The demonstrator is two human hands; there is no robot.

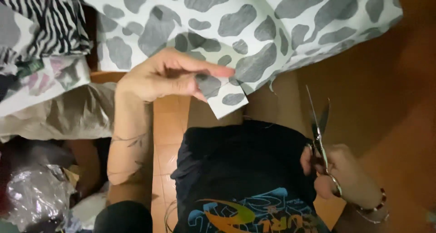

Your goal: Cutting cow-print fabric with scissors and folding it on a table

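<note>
The fingers (213,71) of the left hand (159,76) are pinched shut on the edge of a white cloth with grey patches (254,28), held up above the lap. Scissors (318,124) are gripped in the right hand (340,176), blades slightly parted, pointing up, well right of those fingers. If the cloth sags, a crooked cut is likely; the fingertips could be nicked. Striped fabric (50,19) and crumpled plastic (36,196) lie left; a dark shirt (245,178) sits below.
</note>
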